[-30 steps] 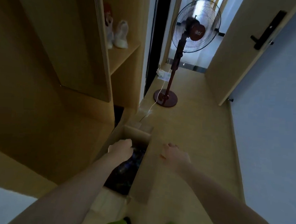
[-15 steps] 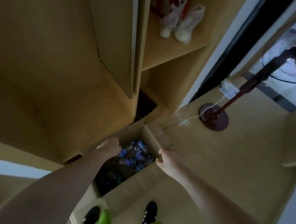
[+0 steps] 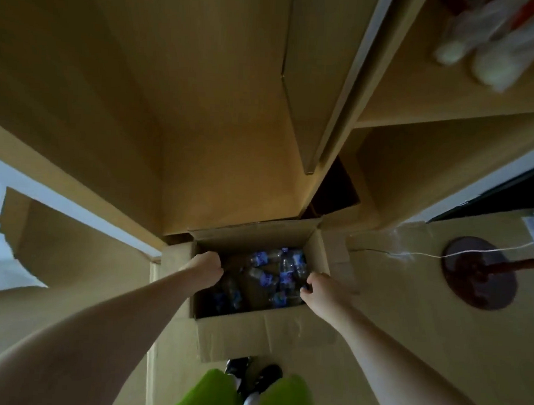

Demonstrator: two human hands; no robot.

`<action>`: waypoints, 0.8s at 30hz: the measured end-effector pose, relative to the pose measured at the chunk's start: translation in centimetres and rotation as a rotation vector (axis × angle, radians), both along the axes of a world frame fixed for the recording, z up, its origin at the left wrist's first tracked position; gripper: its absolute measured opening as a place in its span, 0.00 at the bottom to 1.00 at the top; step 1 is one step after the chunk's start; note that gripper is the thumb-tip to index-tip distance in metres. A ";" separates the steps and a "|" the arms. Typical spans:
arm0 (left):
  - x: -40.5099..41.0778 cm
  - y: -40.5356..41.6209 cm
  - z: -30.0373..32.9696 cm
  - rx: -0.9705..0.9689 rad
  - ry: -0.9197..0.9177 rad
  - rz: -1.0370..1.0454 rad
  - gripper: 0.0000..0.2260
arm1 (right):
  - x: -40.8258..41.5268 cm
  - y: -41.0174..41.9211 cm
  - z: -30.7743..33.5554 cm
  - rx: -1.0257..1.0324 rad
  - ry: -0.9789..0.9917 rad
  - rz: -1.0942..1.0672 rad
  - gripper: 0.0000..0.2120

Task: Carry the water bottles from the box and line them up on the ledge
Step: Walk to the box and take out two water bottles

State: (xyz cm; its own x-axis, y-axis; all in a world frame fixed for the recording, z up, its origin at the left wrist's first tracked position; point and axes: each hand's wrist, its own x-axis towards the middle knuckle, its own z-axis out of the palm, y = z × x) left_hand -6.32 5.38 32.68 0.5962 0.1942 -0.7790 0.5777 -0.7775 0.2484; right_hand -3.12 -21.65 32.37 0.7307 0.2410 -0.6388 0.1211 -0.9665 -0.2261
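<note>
- Both hands reach down to the open cardboard box [image 3: 249, 331] on the floor [image 3: 414, 327]: my left hand [image 3: 205, 268] is curled over the box's left rim, gripping the edge.
- My right hand [image 3: 320, 290] sits at the right rim with fingers bent; whether it pinches the cardboard or a bottle I cannot tell.
- Water bottles [image 3: 274, 274] with blue labels lie jumbled inside the box, between my hands.
- Wooden cabinet panels [image 3: 221, 113] rise on the far side, and a shelf [image 3: 450, 97] at far right holds blurred white items.
- To the right, a fan base [image 3: 480, 272] stands on the floor, with a white cord [image 3: 461, 256] running across it.
- Near me, green trousers [image 3: 283, 398] and dark shoes [image 3: 255, 372] show.
</note>
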 end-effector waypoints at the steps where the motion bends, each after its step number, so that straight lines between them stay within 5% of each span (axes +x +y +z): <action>1: 0.0 0.3 -0.6 -0.003 0.003 0.014 0.09 | 0.4 0.4 -0.7 0.004 0.010 0.007 0.10; 12: 0.4 -5.8 -11.4 -0.081 0.055 0.352 0.11 | 4.7 0.1 -12.8 -0.040 0.225 0.152 0.11; 24: 3.8 -7.0 -37.1 -0.095 0.108 0.760 0.14 | 9.4 1.2 -38.2 -0.034 0.228 0.327 0.12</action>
State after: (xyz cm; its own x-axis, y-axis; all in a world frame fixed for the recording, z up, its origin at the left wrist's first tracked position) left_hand -2.52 -1.59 -4.38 0.2455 0.4496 -0.8588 0.9691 -0.1357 0.2060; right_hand 6.24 -20.47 -5.79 0.4574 0.4133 -0.7874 0.3736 -0.8928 -0.2517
